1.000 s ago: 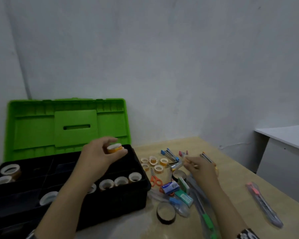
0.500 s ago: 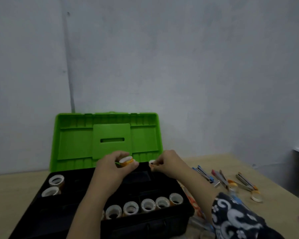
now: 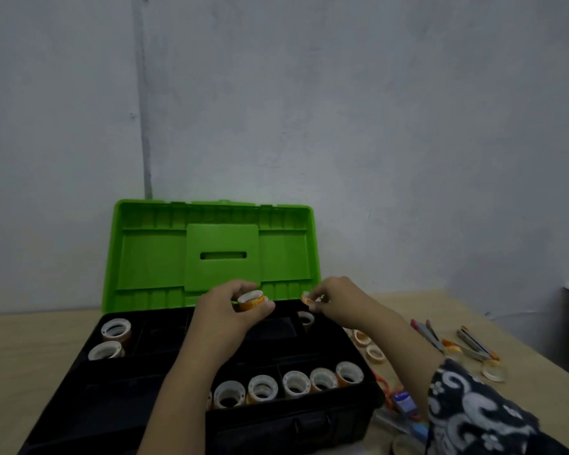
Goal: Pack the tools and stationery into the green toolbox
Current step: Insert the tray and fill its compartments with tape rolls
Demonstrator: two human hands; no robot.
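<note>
The toolbox has a green lid [image 3: 211, 244] standing open and a black tray [image 3: 165, 366] below it. My left hand [image 3: 225, 318] holds a small orange tape roll [image 3: 251, 300] over the back middle of the tray. My right hand [image 3: 337, 303] pinches a thinner orange tape roll [image 3: 307, 298] above the tray's back right compartment, where one roll [image 3: 305, 318] lies. Several tape rolls [image 3: 296, 384] stand in the front compartments, and two tape rolls [image 3: 112, 339] sit at the back left.
On the wooden table [image 3: 523, 339] right of the box lie loose tape rings [image 3: 368, 346], pens and cutters [image 3: 457, 339], a clear tape ring [image 3: 493, 371], orange scissors [image 3: 386, 389] and a blue box [image 3: 406, 403]. A white wall stands close behind.
My right hand left the pile on the table with a thin tape roll and came over the box's back right corner. The view swung left. My left hand keeps its roll.
</note>
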